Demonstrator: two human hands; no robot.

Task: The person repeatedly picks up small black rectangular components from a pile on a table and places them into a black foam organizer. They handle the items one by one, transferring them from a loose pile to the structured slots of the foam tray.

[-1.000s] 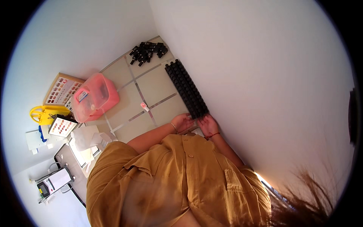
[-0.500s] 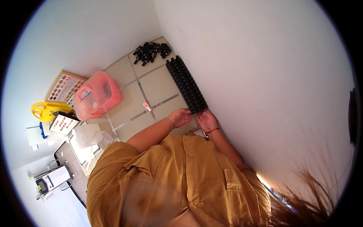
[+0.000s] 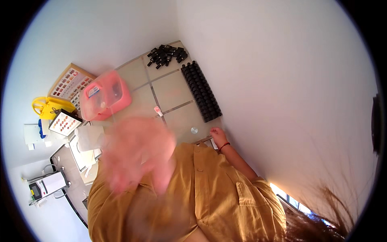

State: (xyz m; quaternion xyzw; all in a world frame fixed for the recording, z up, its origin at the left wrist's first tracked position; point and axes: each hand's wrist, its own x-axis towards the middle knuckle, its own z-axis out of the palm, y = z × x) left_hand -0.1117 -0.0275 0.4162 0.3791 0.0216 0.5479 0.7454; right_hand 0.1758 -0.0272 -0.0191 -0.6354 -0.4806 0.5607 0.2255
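My left hand [image 3: 141, 151] is raised large in front of my shirt, smeared by motion; its fingers cannot be made out clearly. Down at the near end of the table, my right hand [image 3: 219, 138] has its fingers curled, and whatever they may hold is hidden. Just beyond it, not touched, long rows of small black bottles [image 3: 201, 92] stand packed together along the right wall. A small round pale disc [image 3: 194, 130] lies on the tiled tabletop [image 3: 171, 94] to the left of my right hand.
Loose black bottles [image 3: 166, 55] lie heaped at the far corner. A pink translucent case [image 3: 109, 97] stands on the left, with colour sample boards [image 3: 70, 84] and a yellow bag [image 3: 50, 108] behind it. A small pink-and-white item [image 3: 158, 111] lies mid-table. Walls border the table.
My left hand has left the near end of the bottle rows and swung up toward me. My right hand has drawn back from the rows, uncovering the round disc.
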